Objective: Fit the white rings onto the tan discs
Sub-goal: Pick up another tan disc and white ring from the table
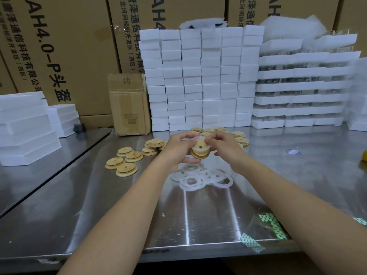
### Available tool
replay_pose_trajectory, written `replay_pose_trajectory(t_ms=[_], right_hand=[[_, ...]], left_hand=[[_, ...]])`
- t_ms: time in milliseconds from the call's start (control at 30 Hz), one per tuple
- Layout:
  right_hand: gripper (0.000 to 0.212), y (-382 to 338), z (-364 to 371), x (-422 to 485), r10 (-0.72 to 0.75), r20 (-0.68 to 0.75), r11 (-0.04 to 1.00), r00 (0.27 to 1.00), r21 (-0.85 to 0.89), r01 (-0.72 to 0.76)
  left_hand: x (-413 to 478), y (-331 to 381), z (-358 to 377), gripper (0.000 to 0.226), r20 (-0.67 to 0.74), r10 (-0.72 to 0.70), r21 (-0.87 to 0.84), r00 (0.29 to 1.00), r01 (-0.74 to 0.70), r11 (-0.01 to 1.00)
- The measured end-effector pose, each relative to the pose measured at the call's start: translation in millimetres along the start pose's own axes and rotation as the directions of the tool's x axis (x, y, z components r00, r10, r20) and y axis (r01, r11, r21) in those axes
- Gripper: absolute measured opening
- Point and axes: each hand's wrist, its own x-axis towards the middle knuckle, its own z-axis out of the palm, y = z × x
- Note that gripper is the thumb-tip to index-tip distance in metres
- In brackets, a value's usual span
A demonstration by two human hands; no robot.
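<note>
two hands meet above the middle of the table (pixel 99 195), working one disc (pixel 198 154) held clear of the surface. a ring (pixel 206 148) sits partly round the disc's raised step, so the step in hand looks like seating: its top arc lifts off toward 12 o'clock. the left hand (pixel 178 147) grips the disc, fingers curled beneath and thumb over the rim at 9 o'clock. the right hand (pixel 224 146) pinches the ring at about 2 o'clock. both forearms reach in from 6 o'clock and converge on the disc, wrists roughly level. next, by my judgement, the loose arc needs stretching and pressing down round the step until it lies flat, with the disc turned as needed. the ring pile (pixel 200 178) lies on the table at 6 o'clock of the disc. loose discs (pixel 127 161) wait at 8 to 9 o'clock and far discs (pixel 218 132) at 12 to 1. whether those carry rings i cannot tell.
</note>
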Motion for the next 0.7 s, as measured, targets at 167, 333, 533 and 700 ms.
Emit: replay_pose_trajectory(t_ms=[167, 333, 533, 700], right_hand=[[0.015, 1.0, 0.0, -0.8, -0.005, 0.006, 1.000, 1.000, 0.008, 0.005], [0.015, 1.0, 0.9, 0.1, 0.003, 0.010, 1.000, 1.000, 0.010, -0.003], [0.014, 2.5, 0.4, 1.3, -0.006, 0.015, 1.000, 1.000, -0.002, 0.006], [0.016, 5.1, 2.7, 2.0, -0.040, 0.021, 0.999, 0.999, -0.011, 0.040]], left_hand=[[-1.2, 0.5, 0.8, 0.020, -0.007, -0.008, 0.008, 1.000, 0.008, 1.000], [-1.2, 0.8, 0.4, 0.018, -0.018, -0.012, 0.005, 1.000, 0.012, 1.000], [-0.3, -0.1, 0.2, 0.018, -0.040, -0.018, 0.021, 0.999, 0.019, 1.000], [0.4, -0.2, 1.3, 0.019, -0.075, -0.015, 0.092, 0.997, 0.022, 0.996]])
